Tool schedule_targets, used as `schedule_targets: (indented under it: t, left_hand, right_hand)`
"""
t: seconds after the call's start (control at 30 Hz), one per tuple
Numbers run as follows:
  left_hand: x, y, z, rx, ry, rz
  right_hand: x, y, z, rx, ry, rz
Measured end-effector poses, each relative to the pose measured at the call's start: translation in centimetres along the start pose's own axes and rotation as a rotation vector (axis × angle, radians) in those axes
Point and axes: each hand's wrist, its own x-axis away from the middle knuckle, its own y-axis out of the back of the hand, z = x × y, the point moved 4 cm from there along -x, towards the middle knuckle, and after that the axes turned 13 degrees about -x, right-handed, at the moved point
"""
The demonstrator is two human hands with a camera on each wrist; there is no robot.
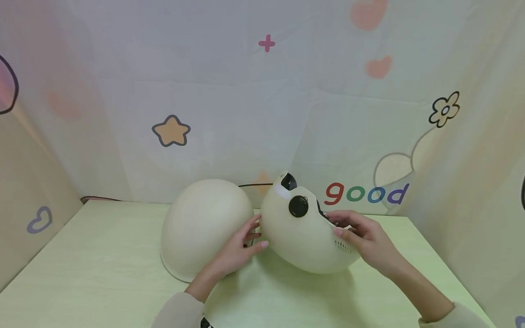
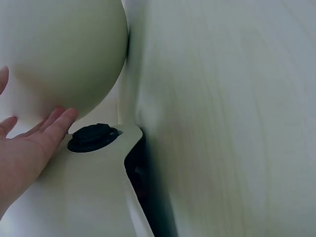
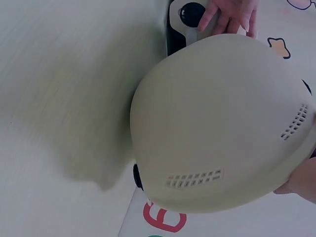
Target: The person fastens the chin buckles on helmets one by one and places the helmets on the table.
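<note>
Two cream helmets are on the table. The left helmet (image 1: 203, 223) sits dome up. Beside it the right helmet (image 1: 297, 241) is tipped over, showing a round black piece (image 1: 298, 207) on its side and small vent slots (image 1: 342, 246). My right hand (image 1: 371, 241) grips this helmet's rim with thumb and fingers. Between the two shells is my left hand (image 1: 235, 255), fingers extended and spread. Its fingertips lie against or very near the tipped helmet's dome in the left wrist view; exact contact is hard to tell. The tipped helmet's inside is mostly hidden.
The pale green table (image 1: 102, 255) ends at a printed curtain (image 1: 229, 105) behind the helmets. A thin dark cable (image 1: 256, 184) runs along the back between them. A small black-and-white patterned item (image 1: 206, 323) shows at the bottom edge near the left sleeve.
</note>
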Motion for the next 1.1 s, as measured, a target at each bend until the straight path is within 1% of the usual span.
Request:
schedule_targets:
  t: [0.23, 0.43, 0.73, 0.93, 1.1]
  left_hand:
    - [0.0, 0.4, -0.5, 0.019, -0.016, -0.015]
    - [0.0, 0.5, -0.7, 0.023, -0.036, -0.009]
    - [0.2, -0.2, -0.6, 0.034, -0.031, 0.042]
    - [0.2, -0.9, -0.3, 0.055, -0.029, 0.086]
    - [0.4, -1.4, -0.4, 0.075, -0.037, 0.136]
  right_hand:
    - [-0.2, 0.8, 0.0, 0.036, -0.066, -0.034]
    - [-0.2, 1.6, 0.1, 0.08, -0.097, -0.042]
    - [-0.1, 2.4, -0.2, 0.054, -0.19, -0.057]
    - [-0.1, 2.5, -0.1, 0.021, -0.217, -0.018]
    - [-0.1, 2.6, 0.1, 0.019, -0.237, 0.008]
